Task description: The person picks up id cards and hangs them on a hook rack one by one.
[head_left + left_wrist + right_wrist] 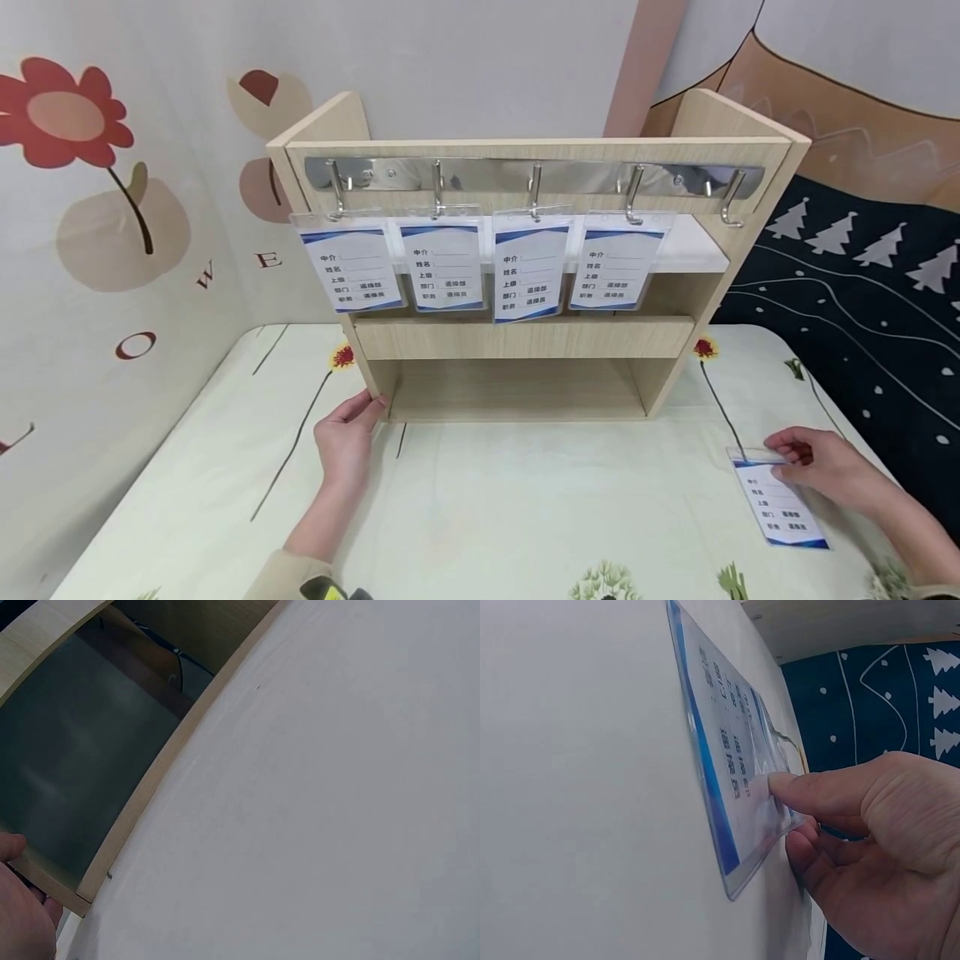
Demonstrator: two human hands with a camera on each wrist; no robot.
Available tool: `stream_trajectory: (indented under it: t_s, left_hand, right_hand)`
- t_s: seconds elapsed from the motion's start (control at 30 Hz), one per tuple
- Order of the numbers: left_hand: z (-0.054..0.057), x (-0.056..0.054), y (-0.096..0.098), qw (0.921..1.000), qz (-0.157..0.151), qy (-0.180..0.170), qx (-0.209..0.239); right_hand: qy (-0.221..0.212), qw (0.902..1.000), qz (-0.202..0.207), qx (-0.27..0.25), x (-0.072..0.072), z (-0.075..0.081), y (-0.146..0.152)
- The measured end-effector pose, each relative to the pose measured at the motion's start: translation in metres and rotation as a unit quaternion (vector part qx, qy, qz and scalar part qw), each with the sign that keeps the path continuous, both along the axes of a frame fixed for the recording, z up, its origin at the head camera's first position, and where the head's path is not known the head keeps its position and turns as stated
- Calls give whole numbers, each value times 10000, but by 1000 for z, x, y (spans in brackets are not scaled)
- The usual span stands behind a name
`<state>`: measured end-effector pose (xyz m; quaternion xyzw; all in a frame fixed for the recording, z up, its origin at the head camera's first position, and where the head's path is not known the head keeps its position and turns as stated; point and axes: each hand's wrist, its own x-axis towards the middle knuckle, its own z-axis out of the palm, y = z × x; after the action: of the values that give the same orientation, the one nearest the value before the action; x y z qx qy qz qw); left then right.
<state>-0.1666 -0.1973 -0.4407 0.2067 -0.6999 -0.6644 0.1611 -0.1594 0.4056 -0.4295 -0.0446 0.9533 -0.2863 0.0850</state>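
Observation:
At the right, my right hand pinches a clear badge holder by its side edge near the top. In the right wrist view the thumb lies on the plastic front of the badge holder, with fingers behind it. My left hand grips the lower front corner of the wooden shelf, thumb inside the side panel. Along the shelf top runs a metal hook rail. Several similar badge holders hang from its hooks; the rightmost hook bears none.
The shelf stands on a pale tablecloth printed with flowers. Behind it hangs a light curtain with flower and letter prints. A dark tree-patterned cloth hangs at the right. The shelf's bottom compartment is open to the front.

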Motion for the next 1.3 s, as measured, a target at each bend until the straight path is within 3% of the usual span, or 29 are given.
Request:
stream_trajectory:
  t_s: [0.3,0.5,0.87,1.3]
  left_hand:
    - [1,0,1,10000,4,3,-25]
    - [2,1,2,10000,-5,45,-31]
    - [0,0,1,10000,40,39,-64]
    - [0,-1,0,10000,31,5,-66]
  right_hand:
    - [46,9987,339,366,-2,5,0]
    - [151,9979,599,202,-1,4,3]
    - [74,9989,170,-423,6,-5,6]
    - [415,9976,41,-561,7,-8,2]
